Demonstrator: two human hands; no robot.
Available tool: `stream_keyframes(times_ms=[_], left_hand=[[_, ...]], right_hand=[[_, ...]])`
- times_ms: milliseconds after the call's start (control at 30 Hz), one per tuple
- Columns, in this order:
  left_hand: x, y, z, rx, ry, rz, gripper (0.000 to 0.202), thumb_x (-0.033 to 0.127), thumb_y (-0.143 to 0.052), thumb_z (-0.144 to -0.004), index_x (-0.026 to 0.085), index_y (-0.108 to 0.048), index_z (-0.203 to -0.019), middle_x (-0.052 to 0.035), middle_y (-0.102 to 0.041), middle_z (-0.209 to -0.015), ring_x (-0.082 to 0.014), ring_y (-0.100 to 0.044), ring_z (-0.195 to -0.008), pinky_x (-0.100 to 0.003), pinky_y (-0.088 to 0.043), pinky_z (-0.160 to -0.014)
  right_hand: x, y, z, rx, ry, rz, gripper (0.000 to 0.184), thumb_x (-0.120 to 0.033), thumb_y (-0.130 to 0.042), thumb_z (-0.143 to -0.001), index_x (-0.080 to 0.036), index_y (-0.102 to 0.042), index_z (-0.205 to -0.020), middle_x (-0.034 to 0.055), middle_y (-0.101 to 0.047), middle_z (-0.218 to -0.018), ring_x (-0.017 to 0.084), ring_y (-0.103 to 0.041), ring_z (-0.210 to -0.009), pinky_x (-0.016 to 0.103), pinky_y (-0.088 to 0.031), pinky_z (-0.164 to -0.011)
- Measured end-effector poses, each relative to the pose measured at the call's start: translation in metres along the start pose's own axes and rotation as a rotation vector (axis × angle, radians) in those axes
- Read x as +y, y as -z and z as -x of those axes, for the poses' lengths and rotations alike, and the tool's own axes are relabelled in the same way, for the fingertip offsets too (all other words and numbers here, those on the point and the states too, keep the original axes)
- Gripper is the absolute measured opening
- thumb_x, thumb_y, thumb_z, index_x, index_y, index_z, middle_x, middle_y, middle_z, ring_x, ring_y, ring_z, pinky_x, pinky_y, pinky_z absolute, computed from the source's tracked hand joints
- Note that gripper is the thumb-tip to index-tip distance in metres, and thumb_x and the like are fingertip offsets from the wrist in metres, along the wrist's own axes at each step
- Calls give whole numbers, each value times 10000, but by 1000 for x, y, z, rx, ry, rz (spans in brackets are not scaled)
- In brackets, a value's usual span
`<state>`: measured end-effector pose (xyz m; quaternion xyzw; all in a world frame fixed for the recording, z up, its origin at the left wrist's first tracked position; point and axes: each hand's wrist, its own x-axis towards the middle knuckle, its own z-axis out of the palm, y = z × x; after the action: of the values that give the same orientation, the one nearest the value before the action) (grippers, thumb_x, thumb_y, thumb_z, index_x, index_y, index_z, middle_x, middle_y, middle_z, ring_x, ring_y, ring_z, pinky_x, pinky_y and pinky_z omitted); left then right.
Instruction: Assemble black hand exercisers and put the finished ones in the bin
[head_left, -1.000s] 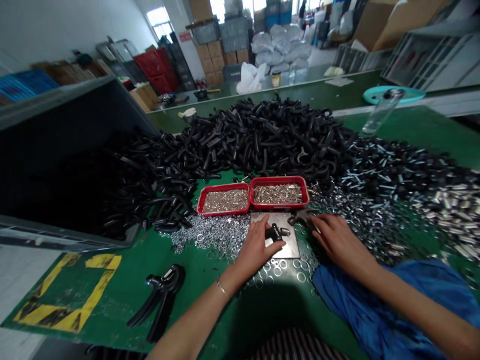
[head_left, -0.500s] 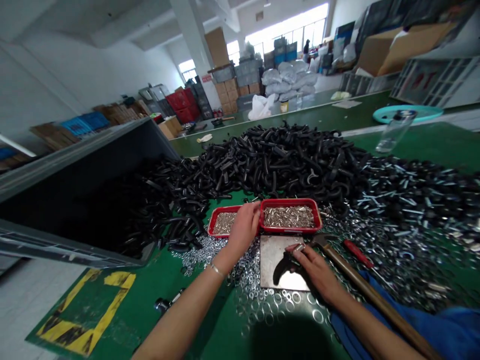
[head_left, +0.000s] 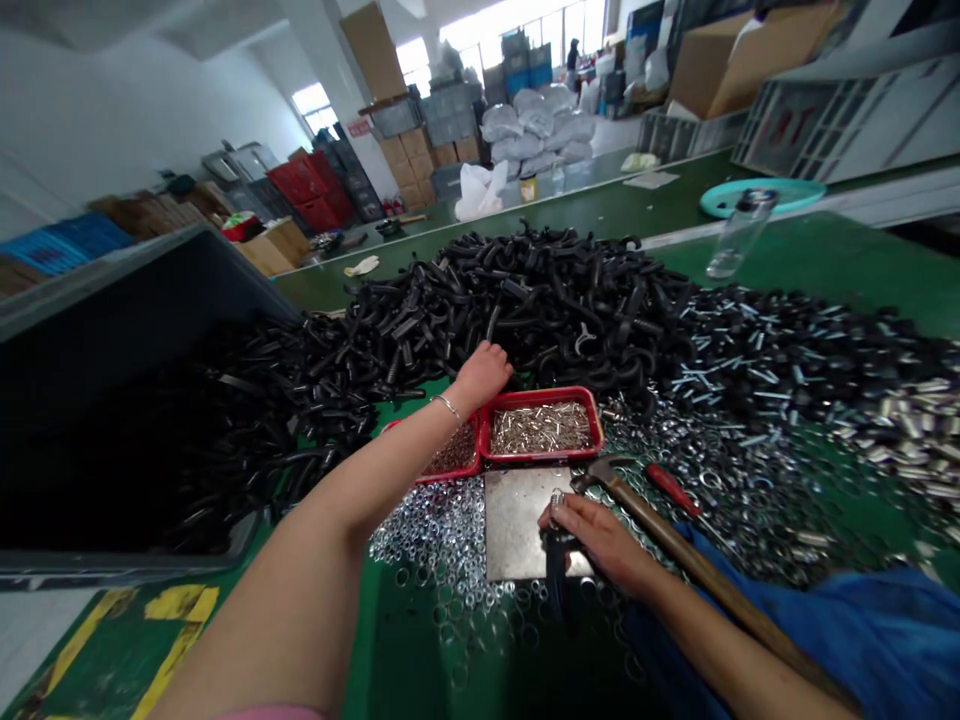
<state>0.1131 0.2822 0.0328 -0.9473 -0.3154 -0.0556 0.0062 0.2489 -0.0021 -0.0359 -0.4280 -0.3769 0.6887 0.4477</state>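
My left hand [head_left: 481,373] reaches over two red trays [head_left: 541,428] of small metal pins to the near edge of a big pile of black curved plastic parts [head_left: 525,300]; its fingers curl down into the pile, and what they hold is hidden. My right hand [head_left: 592,535] is closed on a black curved part [head_left: 556,570] with a metal pin at its top, held upright on a square steel plate [head_left: 517,520]. A hammer [head_left: 675,550] lies just right of that hand.
Silver washers [head_left: 442,540] are strewn around the plate, with bolts and nuts [head_left: 825,400] spread to the right. A dark grey crate [head_left: 120,400] stands at left, blue cloth [head_left: 862,620] at lower right, and a clear bottle [head_left: 735,235] beyond the pile.
My left hand left the plate, passed over the red trays and reached the black pile. My right hand took over the black part on the plate and stood it upright.
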Motion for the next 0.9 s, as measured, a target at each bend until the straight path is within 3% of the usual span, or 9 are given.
stream_keyframes(times_ms=[133,233,367,467,567,733,900], left_hand=[[8,26,46,228,311,249,318,106,-563,-847,141,-632,-1155,-159,-611,-1138,-290,-593,-1059,-436,-433,-951],[46,38,101,264,360,735,475,286,-675,-851,222,-554,-1305,-86,-636,-1184,-240,-613,-1067,-357,-478,-925],[123,21,172,167,575,1339,386,512,-570,-912,203,-605,-1139,-36,-665,-856,-134,-620,-680,-255,-492,-628],[166,0,196,145,745,1585,447,600,-545,-892,188,-552,-1065,4,-629,-689,-100,-542,-485,-219,-433,-479],[181,-9,199,200,764,1590,477,645,-513,-888,194,-522,-1043,35,-595,-575,-113,-541,-437,-212,-428,-447],[183,-2,198,194,690,1428,475,646,-406,-940,188,-519,-992,62,-528,-484,-110,-483,-380,-205,-379,-411],[195,0,199,155,656,1302,432,611,-355,-975,194,-465,-997,83,-488,-461,-115,-463,-368,-209,-357,-405]], right_hand=[[0,1,2,57,0,-11,403,-594,-587,-884,-194,-596,-834,-9,-633,-720,114,-543,-507,237,-412,-472],[-2,0,2,131,50,166,416,-607,-547,-898,-201,-562,-813,-20,-611,-707,99,-483,-457,233,-356,-439],[-11,-8,3,240,244,604,394,-550,-487,-949,-216,-531,-746,-18,-556,-678,147,-524,-602,266,-405,-580],[-22,-17,3,256,343,809,355,-483,-445,-984,-230,-507,-744,-13,-545,-666,170,-543,-649,285,-397,-642],[-32,-25,3,220,353,855,319,-455,-413,-1000,-233,-528,-802,-3,-582,-687,182,-573,-655,290,-402,-652],[-39,-29,1,183,364,894,313,-439,-402,-1005,-221,-563,-847,16,-621,-750,194,-605,-711,296,-408,-688],[-33,-27,3,274,392,844,322,-449,-429,-994,-226,-503,-774,-7,-548,-672,177,-557,-647,288,-388,-645]])
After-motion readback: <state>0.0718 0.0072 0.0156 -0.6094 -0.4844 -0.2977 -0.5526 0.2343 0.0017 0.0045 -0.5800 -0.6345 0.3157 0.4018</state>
